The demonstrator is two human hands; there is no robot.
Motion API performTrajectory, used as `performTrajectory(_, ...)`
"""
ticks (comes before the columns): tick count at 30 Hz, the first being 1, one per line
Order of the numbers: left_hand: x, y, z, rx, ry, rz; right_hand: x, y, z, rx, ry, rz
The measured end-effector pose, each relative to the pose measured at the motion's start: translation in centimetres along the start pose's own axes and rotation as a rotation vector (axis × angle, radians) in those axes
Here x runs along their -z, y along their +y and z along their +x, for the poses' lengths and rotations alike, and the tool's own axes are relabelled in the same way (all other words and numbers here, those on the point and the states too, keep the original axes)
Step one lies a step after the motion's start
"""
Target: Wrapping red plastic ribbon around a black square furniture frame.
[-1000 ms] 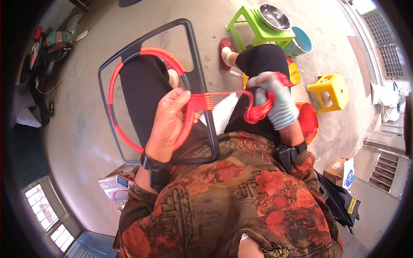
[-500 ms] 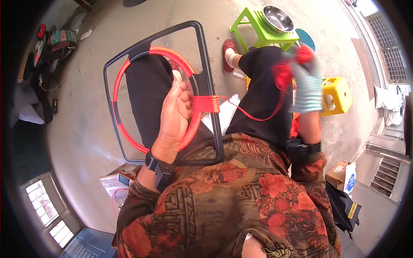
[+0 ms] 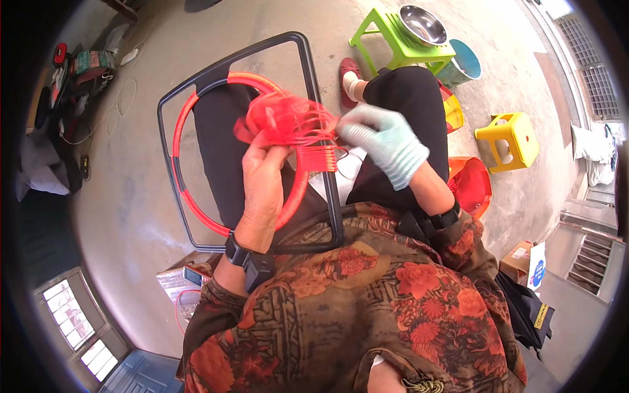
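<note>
- Concrete floor (image 3: 131, 196): grey, bearing the seated person and scattered items.
- Black frame (image 3: 313, 85): a rounded rectangular metal frame lying across the person's lap, one side running down between the two hands.
- Red ring (image 3: 190, 203): set inside the black frame, touching it at the top; its right arc is partly wound with red cord.
- Green stool (image 3: 393, 46): stands beyond the knees, carrying a steel bowl (image 3: 422, 25).
- Yellow stool (image 3: 508, 137): well to the right, apart from the green one.
- Left hand (image 3: 265, 180): bare, wrist strapped with a black band, fingers closed on the ring's wound section.
- Right hand (image 3: 386, 141): in a pale knitted glove, fingers pinched on the red cord (image 3: 282, 118), which shows as a blurred loose bunch just above the left hand.
</note>
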State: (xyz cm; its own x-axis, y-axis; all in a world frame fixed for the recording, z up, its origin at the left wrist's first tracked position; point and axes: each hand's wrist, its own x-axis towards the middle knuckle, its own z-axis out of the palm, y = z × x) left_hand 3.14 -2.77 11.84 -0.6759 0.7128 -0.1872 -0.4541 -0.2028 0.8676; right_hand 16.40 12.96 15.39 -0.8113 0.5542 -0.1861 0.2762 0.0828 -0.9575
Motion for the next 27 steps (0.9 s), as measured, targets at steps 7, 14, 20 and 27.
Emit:
performTrajectory(7, 0.4, 0.4, -0.3, 0.158, -0.042, -0.07, -2.0, 1.7, 1.0, 0.129, -0.136, 0.031)
performTrajectory(14, -0.3, 1.1, 0.0, 0.177, -0.033, -0.161, 1.6, 2.5, 1.8, 0.184, 0.618, 0.514)
performTrajectory(20, -0.1, 0.9, 0.2, 0.199, -0.026, -0.15, -0.5, 0.9, 0.2, 0.127, 0.052, 0.047)
performTrajectory(27, 0.1, 0.7, 0.1, 0.189, -0.099, -0.161, -1.7, 1.5, 0.7, 0.198, -0.164, -0.156)
